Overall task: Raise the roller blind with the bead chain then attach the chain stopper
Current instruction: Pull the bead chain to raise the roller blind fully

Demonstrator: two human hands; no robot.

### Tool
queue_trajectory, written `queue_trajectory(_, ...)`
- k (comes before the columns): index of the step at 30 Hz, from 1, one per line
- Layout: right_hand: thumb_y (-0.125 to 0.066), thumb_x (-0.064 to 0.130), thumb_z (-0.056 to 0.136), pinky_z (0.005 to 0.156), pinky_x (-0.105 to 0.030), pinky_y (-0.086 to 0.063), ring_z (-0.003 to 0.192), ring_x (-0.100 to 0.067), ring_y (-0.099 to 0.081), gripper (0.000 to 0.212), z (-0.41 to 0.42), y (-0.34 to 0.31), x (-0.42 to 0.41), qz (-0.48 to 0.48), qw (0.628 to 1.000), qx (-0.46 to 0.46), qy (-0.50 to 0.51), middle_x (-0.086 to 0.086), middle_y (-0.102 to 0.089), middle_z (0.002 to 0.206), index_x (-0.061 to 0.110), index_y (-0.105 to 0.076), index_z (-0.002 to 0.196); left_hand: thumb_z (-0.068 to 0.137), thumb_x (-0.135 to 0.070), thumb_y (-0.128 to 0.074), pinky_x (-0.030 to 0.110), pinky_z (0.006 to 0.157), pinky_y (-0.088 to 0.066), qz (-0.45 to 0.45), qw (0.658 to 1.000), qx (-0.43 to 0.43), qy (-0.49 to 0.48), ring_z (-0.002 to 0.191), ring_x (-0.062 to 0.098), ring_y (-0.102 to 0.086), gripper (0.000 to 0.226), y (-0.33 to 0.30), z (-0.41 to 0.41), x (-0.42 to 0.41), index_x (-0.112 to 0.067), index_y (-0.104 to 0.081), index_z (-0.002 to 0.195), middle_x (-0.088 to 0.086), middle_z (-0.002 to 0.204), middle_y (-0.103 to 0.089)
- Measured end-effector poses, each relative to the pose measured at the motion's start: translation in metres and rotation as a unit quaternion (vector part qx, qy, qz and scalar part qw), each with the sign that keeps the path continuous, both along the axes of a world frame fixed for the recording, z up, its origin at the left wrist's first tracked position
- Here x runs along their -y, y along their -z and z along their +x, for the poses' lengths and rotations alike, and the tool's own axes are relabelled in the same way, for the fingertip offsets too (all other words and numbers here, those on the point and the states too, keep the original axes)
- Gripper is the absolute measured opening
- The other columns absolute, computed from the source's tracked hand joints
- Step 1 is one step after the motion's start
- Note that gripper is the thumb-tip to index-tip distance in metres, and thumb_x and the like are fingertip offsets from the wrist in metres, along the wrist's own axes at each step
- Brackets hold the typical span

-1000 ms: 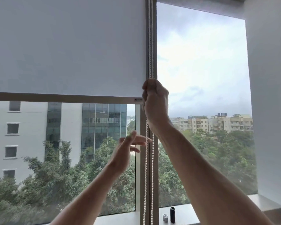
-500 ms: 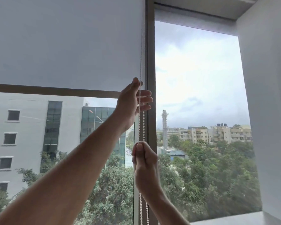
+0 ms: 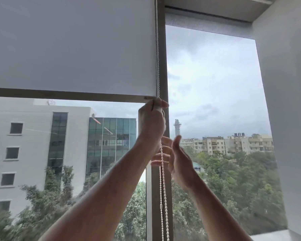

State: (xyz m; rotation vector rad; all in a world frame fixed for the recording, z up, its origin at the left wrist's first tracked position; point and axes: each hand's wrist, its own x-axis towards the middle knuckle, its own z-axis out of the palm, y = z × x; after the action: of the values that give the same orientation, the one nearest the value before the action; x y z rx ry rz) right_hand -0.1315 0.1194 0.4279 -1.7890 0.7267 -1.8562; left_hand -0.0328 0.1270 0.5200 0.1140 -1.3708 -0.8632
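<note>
Cloudy sky and a glass-fronted block fill the window behind the grey mullion (image 3: 164,66). Against it, the smooth white roller blind (image 3: 73,46) hangs half-raised. The left hand (image 3: 152,122), now uppermost, pinches the beaded chain (image 3: 162,180) under the blind's corner; the right hand (image 3: 179,159) has let go, fingers spread, just beside the chain's 2 strands.

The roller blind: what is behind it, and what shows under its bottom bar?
The roller blind is opaque and hides the upper window. Under its bottom bar, a white building and trees show. The left hand grips the bead chain there.
</note>
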Motion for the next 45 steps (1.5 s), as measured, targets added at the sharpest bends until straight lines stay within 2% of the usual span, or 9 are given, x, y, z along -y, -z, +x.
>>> queue_trajectory(4, -0.029, 0.059, 0.097, 0.069, -0.034, -0.058, 0.088, -0.021, -0.072, 0.056, 0.004, -0.054, -0.005, -0.019, 0.997, 0.040, 0.065, -0.017, -0.075, 0.099, 0.023, -0.070, 0.108, 0.101, -0.017, -0.043, 0.026, 0.047, -0.043, -0.009, 1.000, 0.006, 0.002, 0.045, 0.007, -0.049, 0.043, 0.031, -0.003, 0.009, -0.024, -0.065, 0.065, -0.012, 0.045, -0.052)
queue_trajectory(7, -0.033, 0.048, 0.104, 0.065, -0.032, -0.054, 0.075, -0.014, -0.073, 0.047, 0.012, -0.091, -0.011, -0.025, 0.996, 0.033, 0.079, 0.000, -0.077, 0.082, 0.021, -0.071, 0.103, 0.103, -0.019, -0.041, 0.026, 0.045, -0.031, -0.031, 0.999, 0.008, -0.009, 0.042, 0.002, -0.041, 0.042, 0.044, -0.002, 0.010, -0.023, -0.066, 0.070, -0.015, 0.045, -0.051)
queue_trajectory(12, -0.030, 0.035, 0.108, 0.057, -0.032, -0.058, 0.068, -0.020, -0.073, 0.045, 0.033, -0.146, -0.027, -0.005, 0.998, 0.027, 0.055, -0.009, -0.072, 0.089, 0.002, -0.059, 0.119, 0.103, -0.014, -0.044, 0.029, 0.046, -0.020, -0.019, 1.000, -0.004, -0.005, 0.042, 0.011, -0.027, 0.043, 0.064, -0.003, 0.012, -0.025, -0.065, 0.068, -0.006, 0.047, -0.037)
queue_trajectory(17, -0.033, 0.028, 0.106, 0.035, -0.017, -0.024, 0.037, -0.008, -0.034, 0.041, 0.056, -0.178, -0.025, 0.000, 0.988, 0.099, 0.120, 0.002, -0.043, 0.058, 0.011, -0.063, 0.085, 0.103, -0.013, -0.044, 0.026, 0.042, -0.021, -0.015, 1.000, 0.016, 0.005, 0.043, 0.010, -0.028, 0.040, 0.096, -0.005, 0.005, -0.020, -0.065, 0.071, -0.005, 0.047, -0.038)
queue_trajectory(24, -0.029, 0.002, 0.074, 0.046, -0.027, -0.025, 0.047, -0.017, -0.033, 0.035, 0.060, -0.159, -0.014, -0.153, 0.954, 0.071, 0.248, 0.014, -0.039, 0.042, 0.023, -0.052, 0.058, 0.103, -0.017, -0.042, 0.021, 0.040, -0.023, -0.026, 0.995, 0.080, 0.047, 0.042, 0.007, -0.030, 0.038, 0.099, 0.010, 0.019, -0.018, -0.068, 0.076, 0.001, 0.051, -0.035)
queue_trajectory(29, -0.037, 0.011, 0.093, 0.051, -0.036, -0.030, 0.047, -0.013, -0.034, 0.042, 0.063, -0.130, -0.014, -0.181, 0.944, 0.037, 0.274, 0.016, -0.043, 0.041, 0.025, -0.053, 0.057, 0.105, -0.026, -0.036, 0.033, 0.064, -0.058, 0.018, 0.990, 0.137, 0.002, 0.076, 0.016, -0.070, 0.044, 0.075, 0.025, 0.038, -0.026, -0.073, 0.081, -0.002, 0.080, -0.075)
queue_trajectory(35, -0.041, 0.016, 0.100, 0.047, -0.033, -0.044, 0.051, -0.008, -0.047, 0.041, 0.056, -0.077, -0.008, -0.157, 0.955, 0.023, 0.252, 0.014, -0.050, 0.051, 0.021, -0.055, 0.062, 0.105, -0.036, -0.036, 0.020, 0.050, -0.053, 0.019, 0.997, 0.070, 0.023, 0.068, 0.006, -0.073, 0.041, 0.011, 0.034, 0.034, -0.013, -0.070, 0.099, 0.001, 0.080, -0.078)
queue_trajectory(40, -0.040, 0.023, 0.104, 0.052, -0.039, -0.032, 0.051, -0.016, -0.032, 0.042, 0.047, -0.048, -0.003, -0.165, 0.956, 0.015, 0.244, 0.010, -0.039, 0.052, 0.022, -0.051, 0.063, 0.103, -0.044, -0.038, 0.034, 0.068, -0.057, 0.007, 0.994, 0.074, 0.084, 0.094, 0.024, -0.073, 0.043, -0.035, 0.041, 0.020, -0.011, -0.062, 0.118, 0.010, 0.108, -0.072)
queue_trajectory(45, -0.039, 0.017, 0.104, 0.050, -0.032, -0.025, 0.052, -0.016, -0.030, 0.039, 0.055, -0.035, 0.001, -0.163, 0.956, 0.017, 0.243, 0.013, -0.036, 0.052, 0.019, -0.049, 0.066, 0.105, -0.034, -0.040, 0.022, 0.052, -0.046, 0.033, 0.994, 0.054, 0.094, 0.057, 0.013, -0.059, 0.037, -0.069, 0.033, -0.007, -0.008, -0.066, 0.098, 0.003, 0.072, -0.062)
